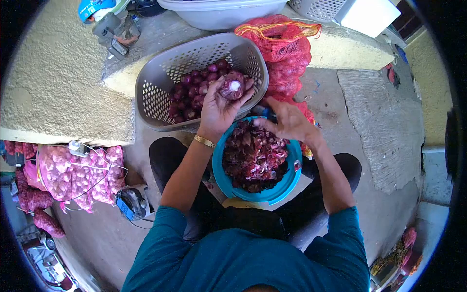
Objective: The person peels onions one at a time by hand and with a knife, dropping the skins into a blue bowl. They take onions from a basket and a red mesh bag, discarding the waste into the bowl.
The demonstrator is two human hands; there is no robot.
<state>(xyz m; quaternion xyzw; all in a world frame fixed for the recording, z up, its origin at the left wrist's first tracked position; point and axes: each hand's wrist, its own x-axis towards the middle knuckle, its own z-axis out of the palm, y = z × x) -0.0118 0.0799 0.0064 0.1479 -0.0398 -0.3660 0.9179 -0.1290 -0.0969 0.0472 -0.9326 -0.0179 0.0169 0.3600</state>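
In my left hand (pixel 220 109), palm up, rests a red onion (pixel 232 86) with a white cut end facing me. The fingers curl around it over the edge of a grey perforated basket (pixel 151 104) that holds many red onions (pixel 194 92). My right hand (pixel 292 121), smeared by motion, is over the far right rim of a blue basin (pixel 221 170). Its thumb and fingers bend about a dark and blue object (pixel 265 112) that I cannot make out clearly. Onion skins and trimmings (pixel 255 155) lie in the basin between my knees.
A red mesh sack of onions (pixel 287 68) stands right of the basket. A pale tub (pixel 224 14) sits on the ledge behind. At left are a pink mesh bag of pale bulbs (pixel 80 173) and a device with a blue screen (pixel 125 208).
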